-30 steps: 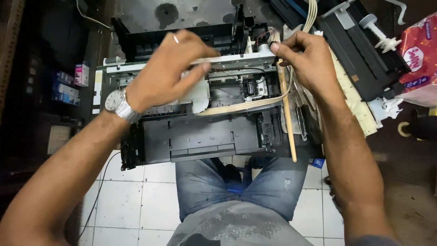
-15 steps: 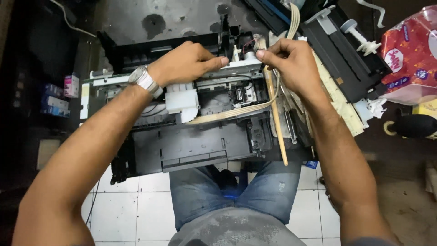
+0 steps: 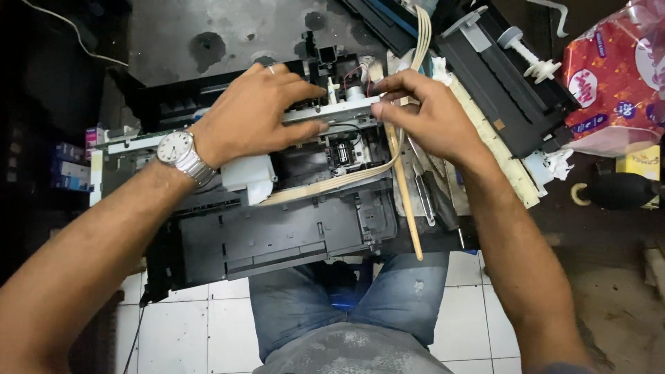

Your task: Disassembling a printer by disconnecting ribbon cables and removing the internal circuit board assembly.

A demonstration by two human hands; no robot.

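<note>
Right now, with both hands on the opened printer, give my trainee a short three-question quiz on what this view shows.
1. True or false: the left hand wears a wristwatch.
2. What does the right hand pinch? A) the grey metal rail B) the red packet C) the wooden stick
3. Fill in: the beige ribbon cable runs across the printer from the white ______ part.

Key: 1 true. 2 A, at the rail's right end. 3 plastic.
</note>
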